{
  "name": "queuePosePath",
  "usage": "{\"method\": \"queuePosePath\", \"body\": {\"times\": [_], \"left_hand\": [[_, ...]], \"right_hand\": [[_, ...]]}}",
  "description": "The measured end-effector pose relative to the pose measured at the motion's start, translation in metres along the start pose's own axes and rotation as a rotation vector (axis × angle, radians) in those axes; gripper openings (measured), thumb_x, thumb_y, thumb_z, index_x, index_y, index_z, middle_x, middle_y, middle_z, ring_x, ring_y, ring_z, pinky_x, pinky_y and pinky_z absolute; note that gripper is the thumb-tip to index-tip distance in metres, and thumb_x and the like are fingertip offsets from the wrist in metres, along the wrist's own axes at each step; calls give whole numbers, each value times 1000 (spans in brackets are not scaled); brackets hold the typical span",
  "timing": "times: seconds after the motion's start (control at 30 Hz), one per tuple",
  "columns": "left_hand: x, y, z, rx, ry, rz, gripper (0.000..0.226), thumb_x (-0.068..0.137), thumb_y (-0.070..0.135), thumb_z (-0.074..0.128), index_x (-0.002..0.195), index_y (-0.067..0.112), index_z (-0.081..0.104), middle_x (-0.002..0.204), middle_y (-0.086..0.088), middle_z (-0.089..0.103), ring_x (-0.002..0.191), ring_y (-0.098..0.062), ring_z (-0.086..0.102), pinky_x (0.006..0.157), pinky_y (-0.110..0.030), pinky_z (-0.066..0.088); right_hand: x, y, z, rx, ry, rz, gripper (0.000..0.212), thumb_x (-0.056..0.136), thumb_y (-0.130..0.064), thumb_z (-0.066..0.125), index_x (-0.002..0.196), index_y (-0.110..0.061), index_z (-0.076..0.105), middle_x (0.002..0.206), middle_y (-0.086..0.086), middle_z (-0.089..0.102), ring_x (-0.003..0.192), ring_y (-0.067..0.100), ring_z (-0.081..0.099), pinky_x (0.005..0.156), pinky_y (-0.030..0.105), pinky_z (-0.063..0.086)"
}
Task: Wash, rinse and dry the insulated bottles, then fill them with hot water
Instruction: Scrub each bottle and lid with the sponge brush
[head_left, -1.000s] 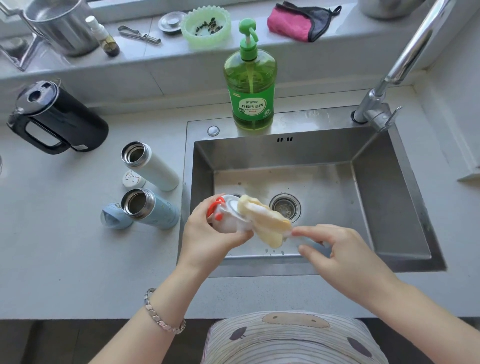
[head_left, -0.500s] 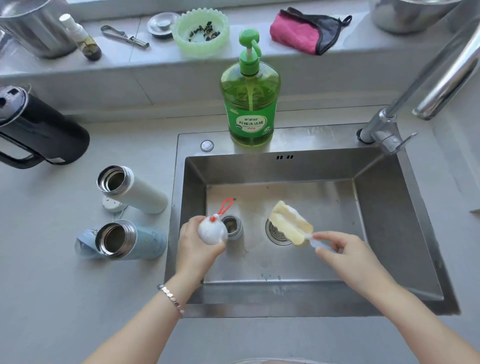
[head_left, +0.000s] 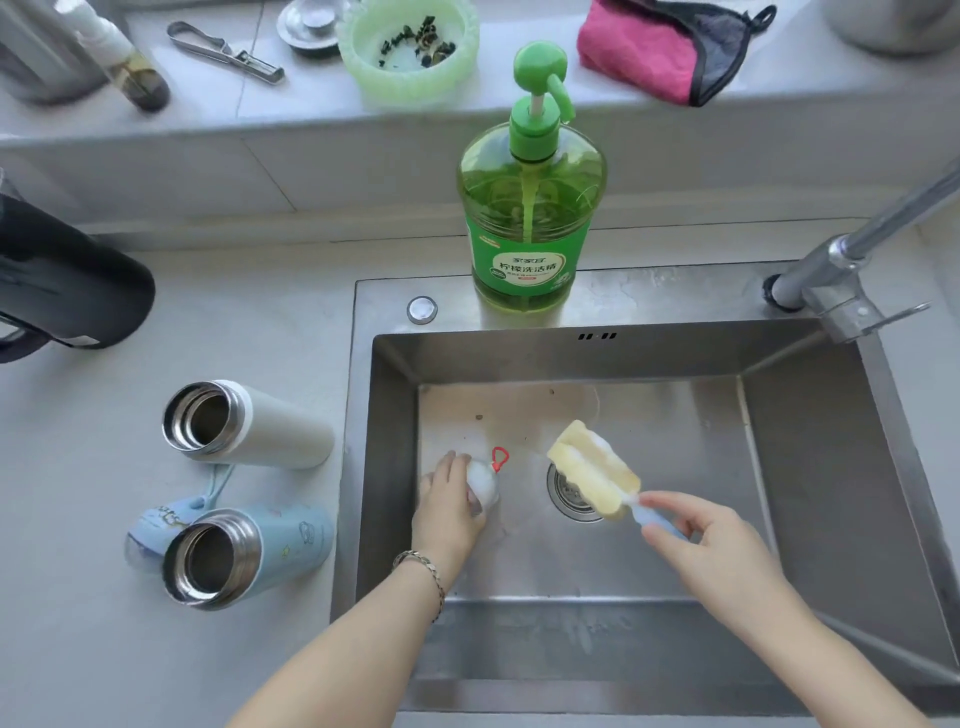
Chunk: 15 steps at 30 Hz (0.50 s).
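Grips are both occupied. The left grip (head_left: 447, 501) is low in the sink (head_left: 810, 467), fingers curled round a small white cap (head_left: 484, 487) coated in suds, its red loop (head_left: 500, 460) sticking up. The cap sits at or just above the sink floor, left of the drain (head_left: 569, 493) (contact cannot be confirmed). The right grip (head_left: 714, 543) pinches the pale blue handle (head_left: 655, 519) of a sponge brush (head_left: 597, 475). Its yellow, foamy head hangs over the drain, apart from the cap.

Handling, as judged: the cap is light and rigid but soapy, so liable to slip from a loose hold. Take it round the body, not by the loop. The sponge head is soft and will bend, so steer it from the stiff handle.

Outward to the bench (head_left: 156, 665): two insulated bottles appear to stand left of the sink, uncapped, steel mouths showing. The white bottle (head_left: 275, 426) is behind and the blue bottle (head_left: 270, 545) in front, with a blue lid (head_left: 156, 519) just beside it. Both interiors look dark, and no water is visible in them. Being steel-lined, they should be stiff, fairly weighty and smooth when wet, so best held round the mid-body.

Containers beyond: a green detergent bottle (head_left: 530, 223) with a pump stands on the sink rim, well filled. A green bowl (head_left: 410, 78) on the ledge holds dark scraps. A black kettle (head_left: 72, 291) sits at the left edge, contents unseen.
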<state>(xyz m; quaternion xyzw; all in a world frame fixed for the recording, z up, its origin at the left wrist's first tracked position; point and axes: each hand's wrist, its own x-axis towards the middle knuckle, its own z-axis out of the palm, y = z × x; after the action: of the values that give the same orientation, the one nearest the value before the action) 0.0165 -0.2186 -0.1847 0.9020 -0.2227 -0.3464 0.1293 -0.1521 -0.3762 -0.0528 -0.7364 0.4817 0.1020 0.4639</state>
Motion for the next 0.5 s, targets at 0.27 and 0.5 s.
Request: {"method": "queuePosePath", "body": {"times": [0.27, 0.5], "left_hand": [[-98, 9, -64, 2, 325, 405, 37, 79, 28, 54, 113, 17, 59, 128, -3, 56, 117, -16, 51, 94, -19, 34], [-152, -62, -133, 322, 798, 172, 25, 66, 5, 72, 89, 4, 63, 91, -12, 67, 86, -31, 65, 67, -37, 50]], "right_hand": [[-19, -11, 8, -2, -49, -75, 22, 87, -20, 59, 92, -41, 64, 65, -1, 37, 42, 5, 36, 42, 14, 29], [-52, -26, 17, -52, -72, -156, 27, 81, -20, 67, 93, -44, 63, 63, -3, 41, 49, 14, 38, 46, 18, 30]]}}
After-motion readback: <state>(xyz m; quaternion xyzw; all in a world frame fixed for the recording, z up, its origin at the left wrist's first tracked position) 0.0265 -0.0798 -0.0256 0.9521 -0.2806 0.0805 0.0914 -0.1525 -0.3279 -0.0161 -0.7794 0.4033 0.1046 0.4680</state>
